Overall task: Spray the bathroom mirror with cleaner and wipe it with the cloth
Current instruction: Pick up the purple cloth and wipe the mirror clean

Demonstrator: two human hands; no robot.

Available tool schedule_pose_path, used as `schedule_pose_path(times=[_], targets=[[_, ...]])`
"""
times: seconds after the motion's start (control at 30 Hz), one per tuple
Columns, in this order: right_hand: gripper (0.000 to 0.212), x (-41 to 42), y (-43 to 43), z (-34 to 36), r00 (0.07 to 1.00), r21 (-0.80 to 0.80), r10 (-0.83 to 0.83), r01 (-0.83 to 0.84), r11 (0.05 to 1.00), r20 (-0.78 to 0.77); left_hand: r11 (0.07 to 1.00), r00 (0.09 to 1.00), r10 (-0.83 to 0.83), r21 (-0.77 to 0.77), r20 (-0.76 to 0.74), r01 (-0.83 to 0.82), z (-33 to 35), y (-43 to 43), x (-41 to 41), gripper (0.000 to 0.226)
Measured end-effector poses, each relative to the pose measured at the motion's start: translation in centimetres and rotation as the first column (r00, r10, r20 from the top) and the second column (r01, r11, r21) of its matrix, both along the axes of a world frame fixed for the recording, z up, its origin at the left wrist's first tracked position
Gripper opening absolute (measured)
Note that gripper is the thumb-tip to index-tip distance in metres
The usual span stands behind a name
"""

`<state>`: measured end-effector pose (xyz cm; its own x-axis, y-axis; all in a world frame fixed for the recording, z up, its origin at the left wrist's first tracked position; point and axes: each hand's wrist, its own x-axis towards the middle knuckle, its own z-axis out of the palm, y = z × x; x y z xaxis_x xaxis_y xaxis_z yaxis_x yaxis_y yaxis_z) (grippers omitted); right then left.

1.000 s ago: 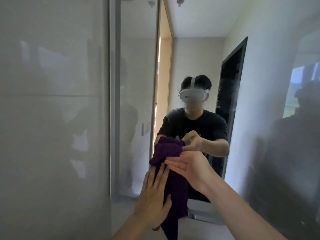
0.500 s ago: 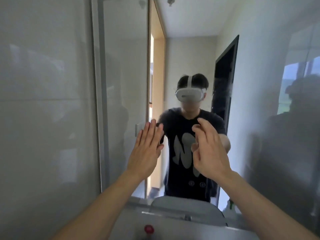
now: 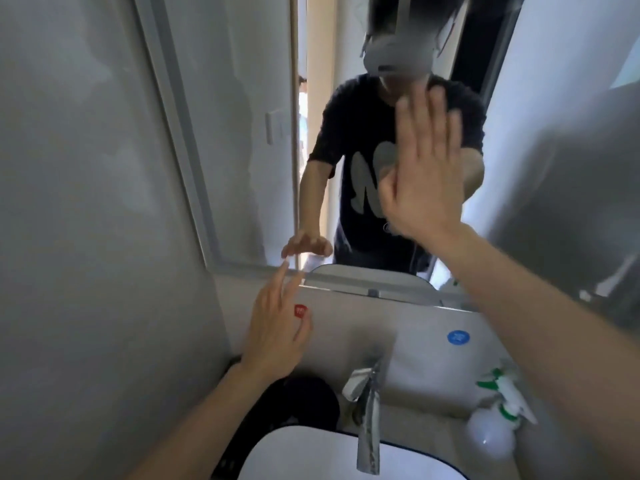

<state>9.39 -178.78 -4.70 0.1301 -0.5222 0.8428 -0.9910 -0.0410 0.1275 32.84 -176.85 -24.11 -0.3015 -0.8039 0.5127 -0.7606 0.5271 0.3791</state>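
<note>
The bathroom mirror (image 3: 242, 140) fills the wall ahead and reflects a person in a dark T-shirt. My right hand (image 3: 420, 174) is raised in front of the glass with straight fingers and holds nothing. My left hand (image 3: 277, 327) hangs lower, below the mirror's bottom edge, fingers spread and empty. A dark cloth (image 3: 301, 400) lies on the counter at the sink's left corner, just under my left wrist. The spray bottle (image 3: 495, 420), white with a green trigger, stands on the counter at the right, below my right forearm.
A chrome tap (image 3: 367, 410) juts over the white basin (image 3: 311, 455) at the bottom. A red sticker (image 3: 300, 311) and a blue sticker (image 3: 458, 337) mark the white back panel. Grey tiled walls (image 3: 86, 237) close in on both sides.
One second ago both hands held the purple cloth against the mirror. Then both hands were empty and raised. Now my view has tilted down, my left hand has dropped low, and the cloth lies by the sink.
</note>
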Motion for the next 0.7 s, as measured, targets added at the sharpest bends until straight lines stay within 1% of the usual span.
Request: schedule_pose_path(times=[0.03, 0.13, 0.2, 0.27, 0.3, 0.37, 0.43, 0.53, 0.63, 0.7], targets=[[0.084, 0.4, 0.2, -1.9, 1.0, 0.039, 0.01, -0.009, 0.999, -0.026, 0.999, 1.0, 0.01, 0.052, -0.002, -0.01, -1.1, 0.3, 0.0, 0.063], [0.086, 1.1, 0.9, -8.5, 0.982, 0.219, 0.064, -0.024, 0.975, -0.178, 0.986, 0.999, 0.031, 0.16, 0.029, -0.036, -4.2, 0.5, -0.3, 0.057], [0.087, 1.2, 1.3, -12.0, 0.978, 0.308, 0.099, -0.039, 0.95, -0.181, 0.971, 0.998, 0.024, 0.237, 0.051, -0.035, -6.0, 0.3, -0.4, 0.053], [0.083, 1.6, 2.0, -14.9, 0.985, 0.372, 0.141, -0.094, 0.924, -0.101, 0.935, 0.997, 0.005, 0.354, 0.076, -0.031, -8.0, 0.1, -0.5, 0.049], [0.077, 1.9, 2.5, -16.4, 0.983, 0.407, 0.175, -0.136, 0.903, -0.06, 0.904, 0.996, 0.003, 0.425, 0.085, -0.039, -9.1, 0.1, -0.6, 0.046], [0.058, 2.4, 3.8, -19.7, 0.969, 0.497, 0.244, -0.224, 0.839, 0.025, 0.828, 0.996, 0.004, 0.559, 0.093, -0.055, -11.4, 0.1, -0.6, 0.041], [0.039, 3.0, 5.4, -22.9, 0.956, 0.571, 0.256, -0.293, 0.767, 0.146, 0.756, 0.994, -0.005, 0.651, 0.111, -0.069, -13.7, 0.1, -0.4, 0.04], [0.03, 3.8, 7.5, -26.3, 0.918, 0.614, 0.172, -0.369, 0.698, 0.357, 0.715, 0.988, -0.022, 0.693, 0.151, -0.09, -16.3, -0.2, -0.2, 0.04], [0.025, 4.4, 9.5, -28.5, 0.867, 0.556, 0.11, -0.404, 0.726, 0.486, 0.711, 0.979, -0.036, 0.694, 0.199, -0.115, -18.0, -1.1, -0.5, 0.04], [0.025, 4.6, 10.8, -29.5, 0.85, 0.538, 0.086, -0.403, 0.741, 0.519, 0.703, 0.974, -0.036, 0.699, 0.221, -0.133, -19.0, -2.3, -1.0, 0.042]])
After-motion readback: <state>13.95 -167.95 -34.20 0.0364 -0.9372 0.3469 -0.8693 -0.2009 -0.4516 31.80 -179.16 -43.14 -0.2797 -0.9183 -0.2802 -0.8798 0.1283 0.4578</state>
